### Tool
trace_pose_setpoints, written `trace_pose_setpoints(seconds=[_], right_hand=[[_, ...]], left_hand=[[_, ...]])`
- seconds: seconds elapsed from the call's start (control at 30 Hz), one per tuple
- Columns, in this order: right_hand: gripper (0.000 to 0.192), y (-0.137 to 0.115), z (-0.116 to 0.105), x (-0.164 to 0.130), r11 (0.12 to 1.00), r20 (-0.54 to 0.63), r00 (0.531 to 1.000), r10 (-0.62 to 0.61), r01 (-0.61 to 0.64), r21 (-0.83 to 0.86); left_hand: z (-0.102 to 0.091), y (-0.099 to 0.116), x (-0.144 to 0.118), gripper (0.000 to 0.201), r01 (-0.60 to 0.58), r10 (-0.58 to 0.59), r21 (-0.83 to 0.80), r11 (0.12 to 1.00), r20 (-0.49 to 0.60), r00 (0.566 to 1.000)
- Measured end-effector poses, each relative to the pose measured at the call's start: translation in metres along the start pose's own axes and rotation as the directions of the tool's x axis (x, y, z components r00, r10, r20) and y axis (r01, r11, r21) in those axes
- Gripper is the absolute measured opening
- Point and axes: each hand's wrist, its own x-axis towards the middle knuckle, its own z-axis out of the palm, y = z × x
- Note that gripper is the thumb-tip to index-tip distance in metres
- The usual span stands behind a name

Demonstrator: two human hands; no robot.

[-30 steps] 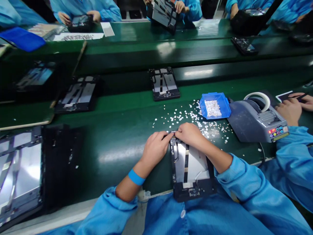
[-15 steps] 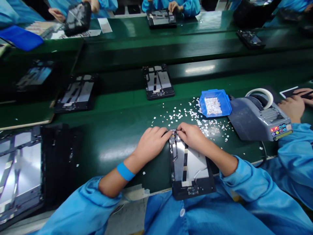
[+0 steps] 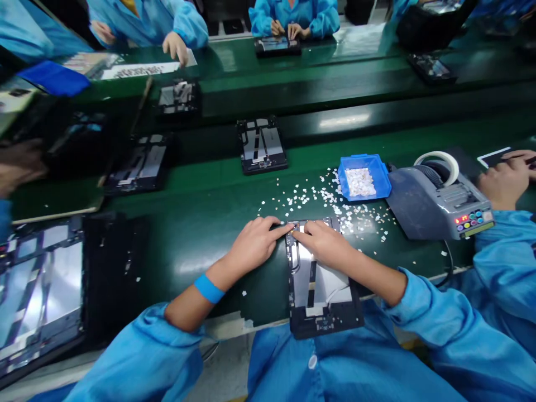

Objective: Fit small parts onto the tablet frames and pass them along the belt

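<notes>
An opened tablet (image 3: 322,287) lies at the table's front edge, its silver inner plate and black ribbon cable facing up. At its top left corner my left hand (image 3: 260,240) reaches in with the index finger stretched onto the small parts there. My right hand (image 3: 329,241) rests over the top of the tablet, its index finger straight and pointing to the same corner, the other fingers bent. The two fingertips nearly meet. Neither hand shows anything gripped, though a tiny part under the fingertips could be hidden.
Small white paper bits surround a blue tray (image 3: 368,192) right of centre. Beside it stands a grey tape dispenser (image 3: 444,195). Another opened tablet (image 3: 262,145) lies beyond my hands; a large one (image 3: 46,290) sits at left. Co-workers' hands (image 3: 505,181) are at right and across the table.
My right hand has gone from a pinch at the tablet's top edge to a straight index finger at the corner. Across the table, a co-worker has put down a tablet.
</notes>
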Motion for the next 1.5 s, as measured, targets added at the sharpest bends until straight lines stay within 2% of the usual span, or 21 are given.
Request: trace_pose_setpoints(seconds=[0.1, 0.2, 0.4, 0.5, 0.57, 0.6, 0.67, 0.7, 0.73, 0.8, 0.83, 0.87, 0.9, 0.93, 1.0, 1.1, 1.2, 1.27, 1.3, 1.37, 1.5], right_hand=[[0.037, -0.001, -0.007, 0.005, 1.0, 0.066, 0.998, 0.02, -0.02, 0.008], [0.038, -0.004, -0.011, 0.008, 0.999, 0.112, 0.993, 0.031, -0.034, 0.021], [0.032, -0.011, -0.016, 0.016, 0.999, 0.108, 0.994, 0.033, -0.037, 0.027], [0.034, -0.006, -0.034, 0.0, 0.972, -0.056, 0.997, 0.061, -0.047, 0.229], [0.028, 0.001, -0.051, -0.032, 0.905, -0.25, 0.945, 0.209, -0.091, 0.415], [0.024, 0.005, -0.058, -0.052, 0.85, -0.312, 0.897, 0.313, -0.118, 0.512], [0.017, 0.015, -0.069, -0.099, 0.682, -0.325, 0.772, 0.547, -0.186, 0.707], [0.015, 0.022, -0.071, -0.123, 0.566, -0.294, 0.678, 0.673, -0.217, 0.796], [0.014, 0.032, -0.072, -0.145, 0.428, -0.249, 0.552, 0.796, -0.222, 0.876], [0.021, 0.057, -0.069, -0.181, 0.179, -0.141, 0.254, 0.957, -0.132, 0.975], [0.027, 0.072, -0.067, -0.194, 0.101, -0.091, 0.133, 0.987, -0.067, 0.993], [0.032, 0.086, -0.065, -0.204, 0.049, -0.048, 0.054, 0.997, -0.014, 0.999], [0.037, 0.1, -0.063, -0.21, 0.014, -0.014, 0.015, 1.0, 0.019, 1.0], [0.039, 0.111, -0.061, -0.213, -0.013, 0.012, 0.007, 1.0, 0.034, 0.999], [0.041, 0.128, -0.059, -0.212, -0.064, 0.063, 0.032, 0.998, 0.051, 0.997], [0.04, 0.134, -0.06, -0.207, -0.108, 0.102, 0.074, 0.992, 0.079, 0.991], [0.041, 0.121, -0.063, -0.209, -0.078, 0.071, 0.068, 0.995, 0.104, 0.992], [0.04, 0.101, -0.063, -0.21, -0.054, 0.046, 0.065, 0.997, 0.116, 0.992], [0.038, 0.088, -0.062, -0.207, -0.047, 0.038, 0.085, 0.996, 0.109, 0.993], [0.034, 0.058, -0.056, -0.194, -0.041, 0.031, 0.189, 0.981, 0.052, 0.998], [0.025, -0.001, -0.044, -0.135, 0.043, 0.025, 0.498, 0.867, -0.124, 0.991]], left_hand=[[0.001, 0.003, 0.004, 0.053, 0.131, -0.152, -0.231, 0.964, -0.073, 0.986], [0.002, 0.006, 0.015, 0.043, 0.286, -0.325, -0.391, 0.875, -0.035, 0.945], [-0.004, 0.004, 0.042, 0.034, 0.361, -0.337, -0.432, 0.827, 0.134, 0.932], [-0.002, 0.0, 0.052, 0.03, 0.372, -0.326, -0.432, 0.822, 0.18, 0.928], [-0.001, -0.002, 0.057, 0.028, 0.37, -0.323, -0.436, 0.821, 0.18, 0.929], [0.0, -0.003, 0.058, 0.028, 0.372, -0.325, -0.441, 0.816, 0.181, 0.928], [0.002, -0.006, 0.059, 0.03, 0.399, -0.347, -0.46, 0.793, 0.198, 0.917], [0.002, -0.008, 0.06, 0.032, 0.417, -0.356, -0.47, 0.778, 0.217, 0.909], [0.003, -0.011, 0.061, 0.034, 0.429, -0.358, -0.48, 0.765, 0.237, 0.903], [0.004, -0.018, 0.064, 0.036, 0.438, -0.349, -0.494, 0.751, 0.266, 0.899], [0.004, -0.02, 0.066, 0.036, 0.442, -0.342, -0.498, 0.746, 0.283, 0.896], [0.003, -0.02, 0.068, 0.037, 0.448, -0.34, -0.495, 0.744, 0.295, 0.893], [0.002, -0.02, 0.07, 0.038, 0.454, -0.34, -0.488, 0.745, 0.307, 0.889], [0.0, -0.018, 0.071, 0.038, 0.458, -0.342, -0.48, 0.748, 0.313, 0.886], [-0.004, -0.013, 0.073, 0.038, 0.466, -0.356, -0.462, 0.755, 0.307, 0.882], [-0.009, -0.009, 0.071, 0.039, 0.462, -0.369, -0.477, 0.748, 0.28, 0.886], [-0.015, -0.005, 0.064, 0.044, 0.486, -0.443, -0.519, 0.703, 0.216, 0.87], [-0.022, 0.005, 0.056, 0.048, 0.497, -0.532, -0.528, 0.689, 0.098, 0.841], [-0.026, 0.015, 0.051, 0.048, 0.49, -0.562, -0.536, 0.687, 0.034, 0.826], [-0.034, 0.043, 0.04, 0.044, 0.449, -0.576, -0.588, 0.673, -0.037, 0.816], [-0.032, 0.107, 0.028, 0.036, 0.345, -0.424, -0.815, 0.466, 0.136, 0.895]])
